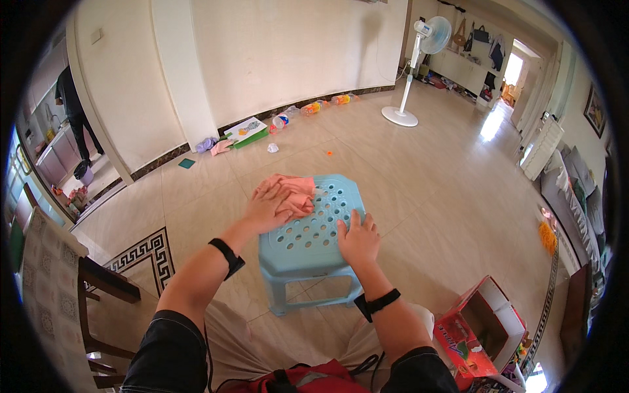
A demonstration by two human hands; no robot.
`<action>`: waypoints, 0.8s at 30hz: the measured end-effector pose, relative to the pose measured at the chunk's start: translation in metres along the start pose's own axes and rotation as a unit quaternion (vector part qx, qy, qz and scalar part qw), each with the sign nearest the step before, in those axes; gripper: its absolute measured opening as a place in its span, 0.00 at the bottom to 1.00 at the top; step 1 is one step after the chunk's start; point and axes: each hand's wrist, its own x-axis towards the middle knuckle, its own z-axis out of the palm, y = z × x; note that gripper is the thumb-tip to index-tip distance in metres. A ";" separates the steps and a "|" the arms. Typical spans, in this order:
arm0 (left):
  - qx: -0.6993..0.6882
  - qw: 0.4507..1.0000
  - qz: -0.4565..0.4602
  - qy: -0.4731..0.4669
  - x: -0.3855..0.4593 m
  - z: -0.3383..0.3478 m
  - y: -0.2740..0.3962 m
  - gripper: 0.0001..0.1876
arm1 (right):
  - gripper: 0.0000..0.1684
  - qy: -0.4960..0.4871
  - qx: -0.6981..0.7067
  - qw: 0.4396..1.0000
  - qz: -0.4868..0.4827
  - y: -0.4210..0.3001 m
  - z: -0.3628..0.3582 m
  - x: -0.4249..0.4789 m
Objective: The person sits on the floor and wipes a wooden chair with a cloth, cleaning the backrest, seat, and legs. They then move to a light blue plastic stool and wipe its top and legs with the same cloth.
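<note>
A light-blue plastic stool point(314, 255) stands upright on the tiled floor before me, its seat pierced with many round holes. My left hand point(269, 204) presses a crumpled salmon-pink cloth point(298, 196) against the far left part of the seat, fingers spread over the fabric. On the right edge of the seat rests my right hand point(359, 238), fingers apart. It lies flat against the plastic rather than visibly curling round it. Each wrist wears a black strap.
Nearby right is an opened red cardboard box point(464, 339); a cloth-covered chair point(51, 275) stands left. Along the wall lie plastic bottles point(314, 107), a green-and-white box point(248, 131) and cloths point(206, 144). A white pedestal fan point(407, 93) stands beyond. A person point(76, 110) is in the left doorway.
</note>
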 end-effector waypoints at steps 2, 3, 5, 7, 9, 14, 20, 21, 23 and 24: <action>-0.001 0.996 0.037 -0.080 -0.005 -0.015 0.034 0.33 | 0.34 -0.001 -0.010 1.000 0.009 0.008 0.003 0.000; -0.006 0.993 0.087 -0.084 -0.014 -0.035 0.060 0.33 | 0.34 0.003 -0.012 1.000 0.013 0.010 0.002 0.002; -0.027 0.978 0.202 -0.049 -0.042 -0.040 0.092 0.31 | 0.33 0.008 -0.004 1.000 0.010 0.008 -0.002 0.001; -0.083 0.961 0.263 -0.003 -0.053 -0.035 0.094 0.28 | 0.33 0.014 0.001 1.000 0.002 0.005 -0.001 0.000; -0.163 0.952 0.260 0.004 -0.049 -0.029 0.090 0.27 | 0.33 0.026 0.000 1.000 0.003 0.009 -0.002 -0.001; -0.070 0.996 -0.039 -0.030 -0.004 -0.016 0.014 0.30 | 0.34 0.007 -0.005 1.000 -0.007 -0.002 -0.003 -0.001; 0.022 0.986 -0.004 -0.165 -0.011 -0.046 0.103 0.31 | 0.34 0.022 -0.024 0.999 0.001 0.013 0.004 -0.001; 0.044 0.971 0.008 -0.235 -0.014 -0.063 0.124 0.31 | 0.34 0.027 -0.027 0.999 0.003 0.014 0.002 0.002; -0.032 0.983 0.137 -0.116 -0.040 -0.033 0.107 0.31 | 0.34 0.016 -0.011 1.000 -0.001 0.005 0.000 0.001; -0.073 0.975 0.203 -0.054 -0.048 -0.022 0.099 0.31 | 0.33 0.010 -0.008 1.000 0.000 0.005 -0.001 0.001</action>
